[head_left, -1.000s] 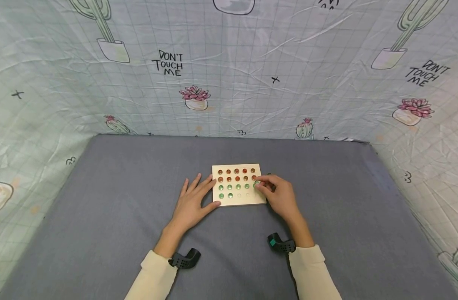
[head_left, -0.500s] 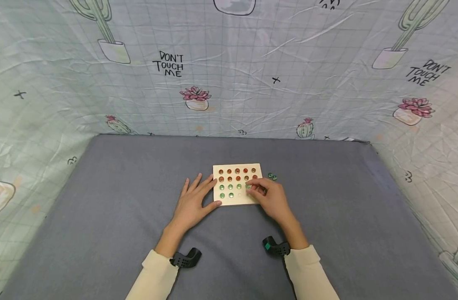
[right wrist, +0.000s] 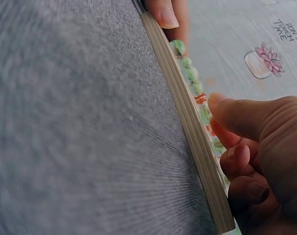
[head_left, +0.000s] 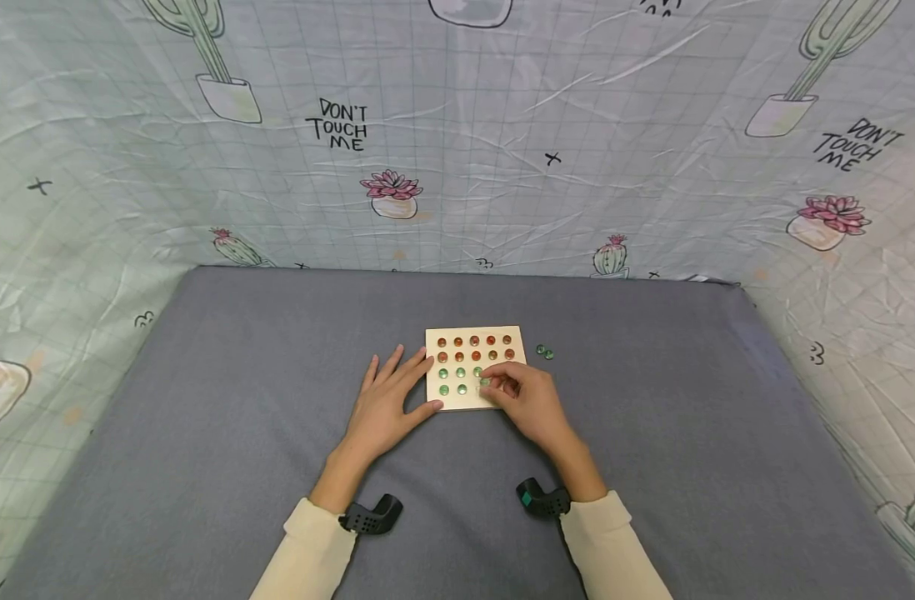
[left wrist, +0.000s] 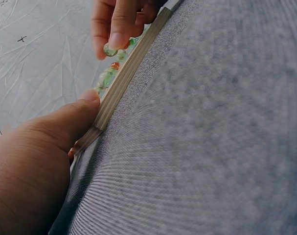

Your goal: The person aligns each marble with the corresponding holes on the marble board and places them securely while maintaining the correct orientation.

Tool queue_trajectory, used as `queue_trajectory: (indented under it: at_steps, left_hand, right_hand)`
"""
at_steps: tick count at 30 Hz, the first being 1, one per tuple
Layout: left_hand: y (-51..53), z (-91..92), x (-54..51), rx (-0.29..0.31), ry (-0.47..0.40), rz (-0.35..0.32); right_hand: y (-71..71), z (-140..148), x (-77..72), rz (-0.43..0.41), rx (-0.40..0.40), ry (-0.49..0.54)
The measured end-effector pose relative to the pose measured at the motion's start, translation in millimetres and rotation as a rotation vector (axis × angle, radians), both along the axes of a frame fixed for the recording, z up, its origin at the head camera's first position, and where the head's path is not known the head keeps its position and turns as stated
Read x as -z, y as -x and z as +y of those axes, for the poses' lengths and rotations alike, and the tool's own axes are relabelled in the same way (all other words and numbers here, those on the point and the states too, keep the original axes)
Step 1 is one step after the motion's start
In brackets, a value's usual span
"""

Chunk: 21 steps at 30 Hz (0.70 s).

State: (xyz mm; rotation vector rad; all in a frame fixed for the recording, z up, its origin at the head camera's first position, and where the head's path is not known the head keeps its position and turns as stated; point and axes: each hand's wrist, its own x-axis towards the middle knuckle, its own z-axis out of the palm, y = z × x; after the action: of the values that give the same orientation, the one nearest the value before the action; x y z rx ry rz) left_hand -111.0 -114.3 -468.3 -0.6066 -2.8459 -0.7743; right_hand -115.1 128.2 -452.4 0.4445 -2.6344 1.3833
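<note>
A pale wooden board [head_left: 457, 402] with rows of glass marbles in it lies on the grey cloth. Its two far rows hold amber-red marbles [head_left: 475, 341]; the nearer ones hold green marbles [head_left: 443, 373]. My left hand [head_left: 382, 414] lies with fingers spread at the board's left side, thumb and fingertips touching its edge. Over the nearest row, my right hand [head_left: 528, 404] pinches a green marble [left wrist: 109, 49] between thumb and index finger, with its other fingers curled in. That hand covers the board's near right part.
Two loose green marbles [head_left: 544, 352] lie on the cloth just right of the board. The grey-covered table [head_left: 277, 350] extends on all sides. A patterned white curtain [head_left: 472, 208] hangs behind and at both sides.
My right hand has moved left over the board, from its right edge to the nearest row, with the green marble. Two loose marbles have come into view. My left hand stays put.
</note>
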Motion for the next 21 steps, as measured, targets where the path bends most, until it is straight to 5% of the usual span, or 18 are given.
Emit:
queue_trajectory:
  at_steps: [21]
  left_hand:
    - [-3.5,1.1,1.3,0.003,0.000,0.019]
  right_hand:
    - [-4.4,-2.5,4.5,0.092,-0.020,-0.113]
